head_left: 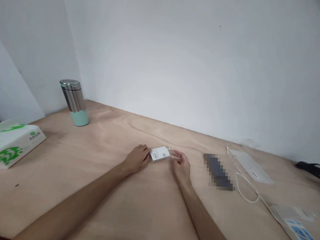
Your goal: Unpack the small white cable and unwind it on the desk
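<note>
Left hand (136, 159): fingers (144, 150) narrow, against the left edge of a white rectangular card (159, 153), 12 o'clock on the plywood desk (65, 190). Right hand (181, 167): fingers (177, 157) curled at its right end; grip unclear. Steel tumbler (74, 103) farther, 10 o'clock.

Two bare, slender arms, seen from the person's own side of the table.

The left forearm (75, 201) and right forearm (205, 219) are uncovered, narrowing to thin wrists; the left hand (136, 159) and right hand (181, 167) are bare too, with long slim fingers, their finer detail soft.
</note>
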The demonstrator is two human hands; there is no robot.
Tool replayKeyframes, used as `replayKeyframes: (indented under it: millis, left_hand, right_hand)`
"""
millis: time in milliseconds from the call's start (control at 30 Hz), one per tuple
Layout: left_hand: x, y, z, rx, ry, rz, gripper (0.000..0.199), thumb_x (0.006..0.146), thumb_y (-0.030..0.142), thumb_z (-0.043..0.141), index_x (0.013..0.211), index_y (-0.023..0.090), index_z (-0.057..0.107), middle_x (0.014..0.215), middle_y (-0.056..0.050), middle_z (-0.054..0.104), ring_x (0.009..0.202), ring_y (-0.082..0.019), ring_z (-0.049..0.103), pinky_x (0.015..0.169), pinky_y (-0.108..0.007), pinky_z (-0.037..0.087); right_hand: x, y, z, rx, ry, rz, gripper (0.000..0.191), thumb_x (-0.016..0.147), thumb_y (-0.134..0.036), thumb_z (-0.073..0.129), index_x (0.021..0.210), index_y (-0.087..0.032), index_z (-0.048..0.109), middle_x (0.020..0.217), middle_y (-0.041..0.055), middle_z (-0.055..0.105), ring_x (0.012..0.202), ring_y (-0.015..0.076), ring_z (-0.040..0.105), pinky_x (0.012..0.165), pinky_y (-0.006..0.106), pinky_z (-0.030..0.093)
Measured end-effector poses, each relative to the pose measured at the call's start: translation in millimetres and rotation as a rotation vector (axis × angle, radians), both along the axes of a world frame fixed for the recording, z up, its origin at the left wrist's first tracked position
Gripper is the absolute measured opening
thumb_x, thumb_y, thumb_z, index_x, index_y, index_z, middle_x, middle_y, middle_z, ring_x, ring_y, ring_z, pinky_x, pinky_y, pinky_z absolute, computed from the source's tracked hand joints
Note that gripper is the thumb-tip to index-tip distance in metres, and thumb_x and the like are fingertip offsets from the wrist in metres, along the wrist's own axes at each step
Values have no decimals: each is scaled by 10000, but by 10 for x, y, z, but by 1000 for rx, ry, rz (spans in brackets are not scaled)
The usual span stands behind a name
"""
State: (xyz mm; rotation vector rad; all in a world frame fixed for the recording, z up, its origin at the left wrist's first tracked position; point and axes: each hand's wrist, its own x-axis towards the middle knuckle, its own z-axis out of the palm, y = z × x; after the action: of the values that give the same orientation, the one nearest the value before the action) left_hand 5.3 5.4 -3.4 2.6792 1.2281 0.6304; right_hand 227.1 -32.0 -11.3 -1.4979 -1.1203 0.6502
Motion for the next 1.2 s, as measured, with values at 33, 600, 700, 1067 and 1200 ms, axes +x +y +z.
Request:
replayKeyframes:
  millis: [33, 600, 700, 1067, 1200]
  left_hand:
    - [0, -2, 2, 0, 4, 1, 285, 950, 247, 360, 1120, 150, 568, 1057, -133, 589, 998, -259, 516, 908, -425, 441]
    - [-1, 10, -31, 15, 4, 0, 282, 945, 240, 374, 1140, 154, 559, 1061, -128, 585, 999, -257, 517, 913, -424, 442]
    - [-1, 13, -33, 11, 11, 3, 284, 944, 243, 374, 1136, 153, 564, 1066, -130, 584, 992, -260, 518, 906, -428, 443]
    - [3, 6, -3, 5, 37, 6, 294, 945, 231, 367, 1138, 147, 572, 1073, -126, 588, 1000, -253, 521, 922, -421, 443]
    - [6, 6, -1, 3, 37, 4, 294, 951, 238, 371, 1138, 144, 577, 1067, -124, 596, 993, -251, 525, 919, -419, 444]
  right_hand:
    - [10, 5, -4, 5, -21, -4, 393, 669, -258, 582, 1046, -171, 656, 992, 77, 717, 811, 190, 661, 781, 330, 523]
    - [66, -50, 81, -72, -472, -46, 196, 761, -395, 594, 778, -232, 701, 788, 41, 701, 749, 210, 603, 705, 319, 435]
    - [73, -62, 105, -79, -549, -85, 186, 766, -389, 589, 711, -237, 680, 759, 47, 684, 746, 216, 576, 684, 316, 391]
    - [170, -34, 113, -59, -157, -198, 179, 761, -385, 548, 745, -215, 602, 728, 17, 655, 682, 184, 579, 656, 292, 409]
    - [167, 2, 69, 102, 115, -112, 217, 726, -402, 618, 721, -185, 622, 727, 22, 659, 705, 168, 588, 677, 281, 450]
